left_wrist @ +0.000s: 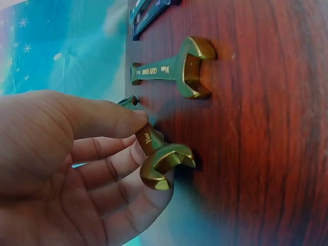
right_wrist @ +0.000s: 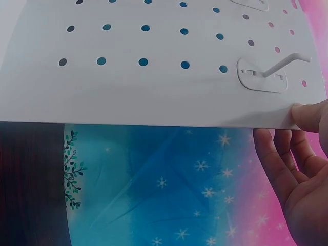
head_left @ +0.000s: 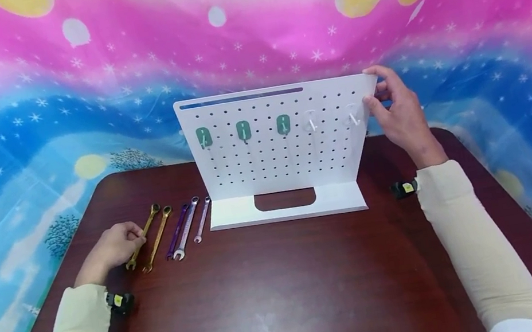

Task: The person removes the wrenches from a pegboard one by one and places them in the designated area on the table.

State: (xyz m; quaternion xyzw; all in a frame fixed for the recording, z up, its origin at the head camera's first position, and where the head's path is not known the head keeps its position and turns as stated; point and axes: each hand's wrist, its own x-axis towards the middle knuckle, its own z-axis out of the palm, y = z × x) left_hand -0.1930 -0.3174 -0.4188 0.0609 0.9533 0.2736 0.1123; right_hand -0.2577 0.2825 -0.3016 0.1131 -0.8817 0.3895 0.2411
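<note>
My left hand [head_left: 119, 244] pinches the leftmost gold combination wrench [head_left: 149, 223] between thumb and fingers. In the left wrist view its open end [left_wrist: 154, 163] points out past the fingertips, tilted above the tabletop. Right beside it lies a second gold wrench [left_wrist: 177, 69], untouched. At the upper right corner of a white pegboard [head_left: 279, 184], my right hand [head_left: 404, 112] grips the board's edge, thumb on the front and fingers behind. The board stands upright on its base, with green-plated hooks [head_left: 243, 130] and pale hooks [head_left: 311, 122] in one row.
Further right along the row lie a purple wrench [head_left: 179, 230], a silver wrench [head_left: 184, 237] and a small silver wrench [head_left: 203, 220], left of the pegboard's base. The dark wooden table [head_left: 265, 294] has rounded back corners. A patterned cloth [head_left: 123, 55] hangs behind it.
</note>
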